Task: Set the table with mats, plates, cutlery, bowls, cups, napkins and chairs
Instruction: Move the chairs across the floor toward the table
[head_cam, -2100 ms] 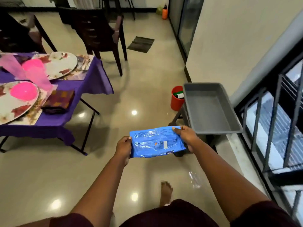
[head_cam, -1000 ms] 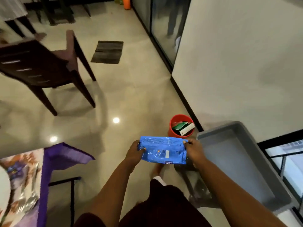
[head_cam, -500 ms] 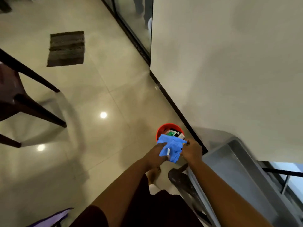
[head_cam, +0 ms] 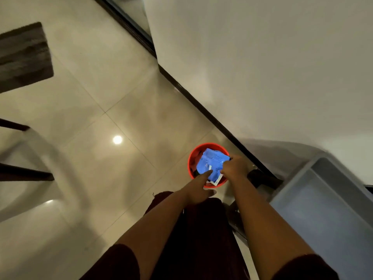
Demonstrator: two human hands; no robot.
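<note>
A crumpled blue plastic wrapper (head_cam: 210, 162) lies in the mouth of a small red bin (head_cam: 190, 158) on the floor by the wall. My right hand (head_cam: 235, 166) grips the wrapper's right edge with curled fingers, over the bin. My left hand (head_cam: 198, 184) is at the bin's near rim, with straight fingers touching the wrapper's lower edge. Other rubbish lies under the wrapper in the bin, mostly hidden.
A grey plastic tray (head_cam: 314, 203) on a dark stand is at the right, close to my right arm. Dark chair legs (head_cam: 24, 174) stand at the left edge. A dark floor mat (head_cam: 24, 57) lies at upper left. A white wall (head_cam: 262, 67) with black skirting runs behind the bin.
I have turned from the table to the bin. The wrapper, held flat between both hands, was crumpled and has gone down into the red bin; my left hand's fingers have straightened.
</note>
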